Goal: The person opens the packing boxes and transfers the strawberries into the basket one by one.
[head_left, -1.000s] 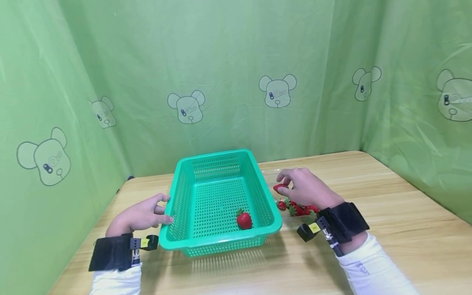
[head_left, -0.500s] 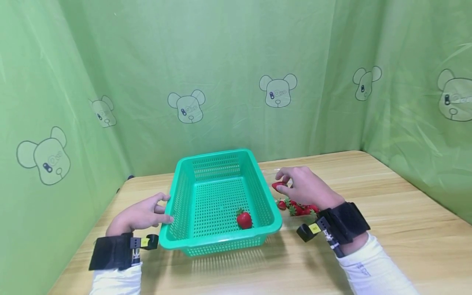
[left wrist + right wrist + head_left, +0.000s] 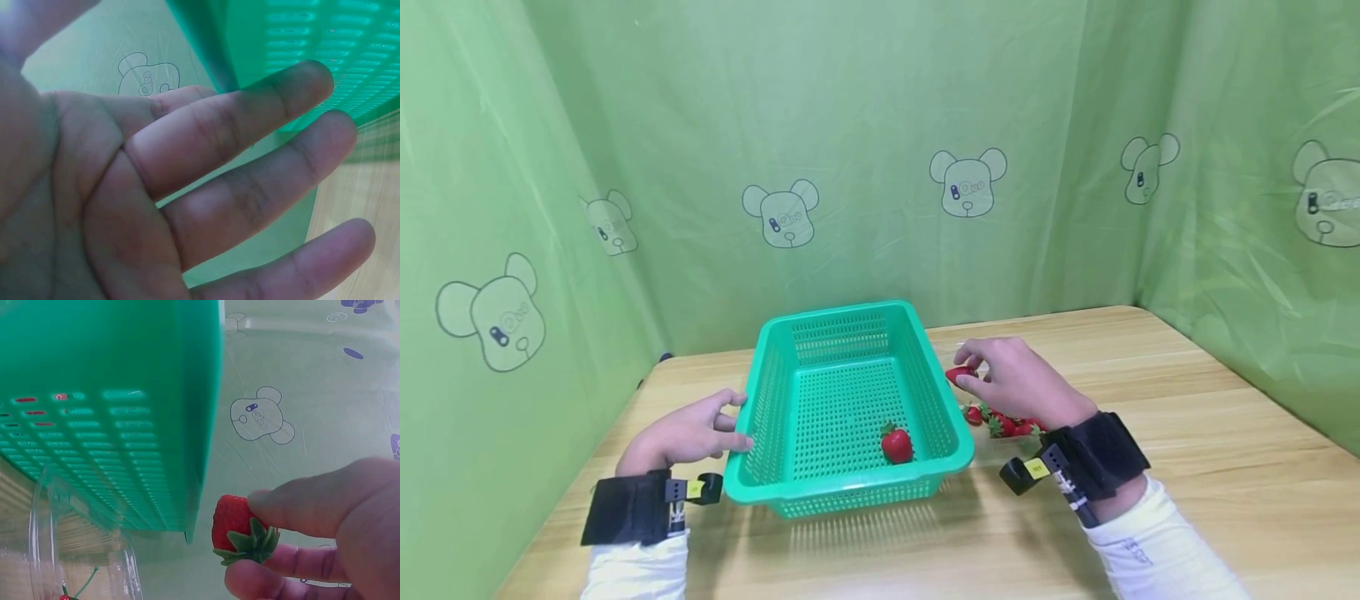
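My right hand [image 3: 1017, 377] pinches a red strawberry [image 3: 959, 374] between thumb and fingers, just outside the right rim of a green plastic basket [image 3: 931, 385]. In the right wrist view, the strawberry's green leaf cap faces the camera, and the fruit is apart from the basket wall. On the other side, my left hand [image 3: 694, 431] holds the basket's left rim, its thumb over the edge. The left wrist view shows its other fingers fairly straight beside the outer wall. One strawberry [image 3: 897, 446] lies inside the basket, near its front right corner.
Several strawberries [image 3: 1002, 425] lie right of the basket, partly beneath my right hand. A clear plastic container [image 3: 128, 569] stands there, with a cherry-like stem [image 3: 86, 581] showing. Green curtains [image 3: 865, 100] enclose the wooden table [image 3: 1180, 433] at back and sides.
My right hand has shifted slightly left and away from me, bringing the pinched strawberry closer to the basket's right rim. The left hand and basket stay nearly still.
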`<act>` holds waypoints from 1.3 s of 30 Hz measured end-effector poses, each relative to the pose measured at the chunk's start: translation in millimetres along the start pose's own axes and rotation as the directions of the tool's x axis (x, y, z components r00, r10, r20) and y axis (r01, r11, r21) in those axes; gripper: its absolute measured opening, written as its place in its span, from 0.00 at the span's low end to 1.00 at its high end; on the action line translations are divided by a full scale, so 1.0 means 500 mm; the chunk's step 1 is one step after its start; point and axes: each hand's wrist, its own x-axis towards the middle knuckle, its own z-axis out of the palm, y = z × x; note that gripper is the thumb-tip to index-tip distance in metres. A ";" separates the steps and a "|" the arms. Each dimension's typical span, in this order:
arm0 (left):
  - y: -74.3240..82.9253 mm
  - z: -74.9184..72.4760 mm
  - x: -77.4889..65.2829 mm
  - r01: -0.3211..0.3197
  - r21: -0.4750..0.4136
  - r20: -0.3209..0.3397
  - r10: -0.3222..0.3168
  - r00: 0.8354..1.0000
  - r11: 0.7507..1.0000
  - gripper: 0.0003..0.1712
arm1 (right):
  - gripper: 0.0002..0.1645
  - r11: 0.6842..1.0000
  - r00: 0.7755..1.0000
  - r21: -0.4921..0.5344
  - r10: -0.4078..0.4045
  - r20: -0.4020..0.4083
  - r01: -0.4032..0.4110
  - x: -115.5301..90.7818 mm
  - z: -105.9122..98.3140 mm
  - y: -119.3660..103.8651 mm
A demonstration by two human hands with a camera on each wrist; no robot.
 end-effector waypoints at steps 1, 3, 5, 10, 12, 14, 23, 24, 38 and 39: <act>0.000 0.000 0.000 -0.002 0.001 0.000 0.002 1.000 1.000 0.41 | 0.09 1.000 1.000 0.005 -0.001 0.000 0.001 0.000 0.000 -0.002; 0.000 0.000 0.001 -0.001 -0.002 0.002 0.001 1.000 1.000 0.41 | 0.09 1.000 1.000 0.014 -0.007 -0.005 0.007 0.000 0.001 -0.004; 0.000 -0.001 0.001 -0.003 -0.007 0.005 0.003 1.000 1.000 0.40 | 0.09 1.000 1.000 0.023 -0.014 -0.015 0.014 0.000 0.002 -0.007; 0.001 -0.001 0.003 -0.006 -0.023 0.009 0.006 1.000 1.000 0.40 | 0.08 0.998 0.998 0.036 -0.041 -0.050 0.042 0.001 0.008 -0.012; 0.002 -0.001 0.003 -0.006 -0.028 0.010 0.007 1.000 1.000 0.40 | 0.08 0.998 0.997 0.039 -0.049 -0.056 0.052 0.001 0.010 -0.014; 0.003 -0.001 0.002 -0.005 -0.030 0.009 0.005 1.000 1.000 0.40 | 0.08 0.998 0.997 0.039 -0.056 -0.059 0.059 0.002 0.012 -0.016; 0.003 0.000 0.003 -0.004 -0.046 0.014 0.005 1.000 0.999 0.39 | 0.07 0.995 0.994 0.049 -0.084 -0.069 0.087 0.002 0.019 -0.024; 0.003 0.000 0.003 -0.004 -0.046 0.014 0.005 1.000 0.999 0.39 | 0.07 0.995 0.994 0.052 -0.085 -0.068 0.089 0.002 0.021 -0.025; 0.001 0.000 0.004 -0.007 -0.052 0.020 0.009 1.000 0.999 0.40 | 0.04 0.990 0.989 0.061 -0.125 -0.085 0.130 0.004 0.035 -0.039; 0.001 0.000 0.004 -0.006 -0.052 0.019 0.007 1.000 0.999 0.40 | 0.04 0.989 0.988 0.059 -0.127 -0.085 0.132 0.004 0.036 -0.040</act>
